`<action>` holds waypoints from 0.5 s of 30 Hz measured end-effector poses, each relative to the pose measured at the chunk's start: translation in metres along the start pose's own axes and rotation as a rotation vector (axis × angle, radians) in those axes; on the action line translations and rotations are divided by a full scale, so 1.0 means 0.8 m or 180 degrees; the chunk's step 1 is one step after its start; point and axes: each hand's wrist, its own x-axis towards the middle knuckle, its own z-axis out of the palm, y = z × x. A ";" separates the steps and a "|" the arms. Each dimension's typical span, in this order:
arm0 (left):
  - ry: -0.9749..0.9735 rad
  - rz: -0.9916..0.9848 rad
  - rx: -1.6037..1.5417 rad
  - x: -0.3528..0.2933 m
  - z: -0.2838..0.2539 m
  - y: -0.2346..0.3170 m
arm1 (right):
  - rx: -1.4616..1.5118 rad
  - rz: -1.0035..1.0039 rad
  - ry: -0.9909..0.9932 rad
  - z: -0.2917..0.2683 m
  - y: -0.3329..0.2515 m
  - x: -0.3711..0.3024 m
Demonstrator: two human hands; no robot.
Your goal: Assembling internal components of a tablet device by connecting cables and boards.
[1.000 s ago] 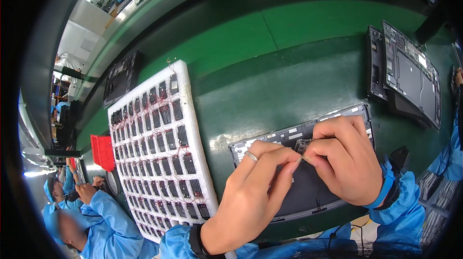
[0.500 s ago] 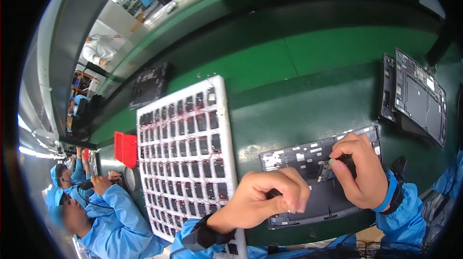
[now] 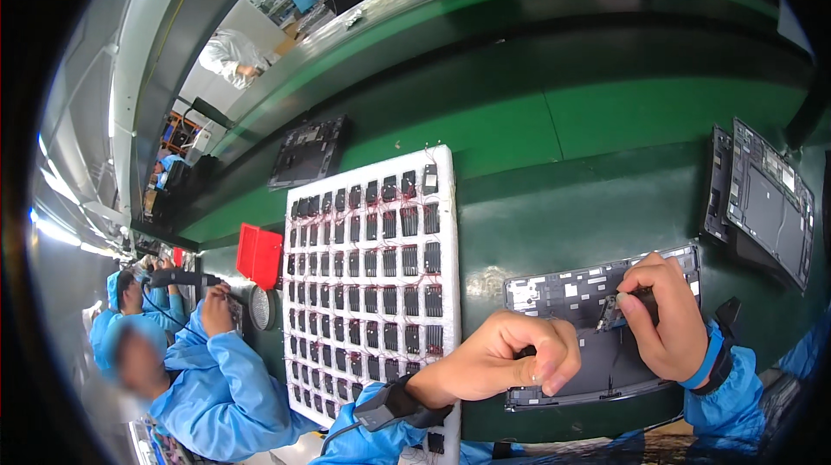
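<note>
A black laptop casing (image 3: 563, 387) lies in front of me on the green bench, its inside dotted with small white pads. Over its right half, my right hand (image 3: 665, 318) pinches a small dark part (image 3: 609, 313) with a grey patterned face, close above the casing. A thin dark wire seems to run down from that part. My left hand (image 3: 511, 357) is closed, thumb against fingers, above the casing's left side; what it grips is hidden.
Left of the casing, a white foam tray (image 3: 447, 231) holds rows of black parts with red wires. A red bin (image 3: 260, 255) and a round dish (image 3: 260, 307) stand beyond it. More casings lie at right (image 3: 766, 205) and far left (image 3: 309, 151). A co-worker (image 3: 208, 378) sits at left.
The view has shifted, so the bench and its things sit further right and lower. Both hands keep much the same grip over the casing. The co-worker's dark tool shows more clearly.
</note>
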 end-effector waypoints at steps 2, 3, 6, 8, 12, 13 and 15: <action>-0.0019 -0.0020 -0.0008 0.000 0.000 -0.003 | -0.0002 0.0003 -0.0017 -0.001 -0.001 -0.002; -0.0029 -0.0025 -0.0019 0.001 0.000 -0.001 | -0.0012 0.0013 -0.0015 -0.002 -0.001 -0.002; 0.0453 -0.0268 0.1031 0.004 0.003 0.015 | -0.0119 -0.0004 -0.0096 -0.003 0.003 -0.003; 0.1084 -0.0528 0.2403 0.005 0.011 0.023 | 0.0736 0.0549 -0.0163 -0.003 0.003 -0.004; 0.1591 -0.0237 0.3960 0.009 0.025 0.011 | 0.0659 0.0437 -0.0150 0.000 0.004 0.004; 0.1557 -0.0183 0.3999 0.011 0.025 0.007 | 0.0474 0.0291 -0.0158 -0.002 0.005 0.005; 0.1532 -0.0230 0.4001 0.014 0.022 -0.001 | 0.0435 0.0302 -0.0173 -0.002 0.006 0.005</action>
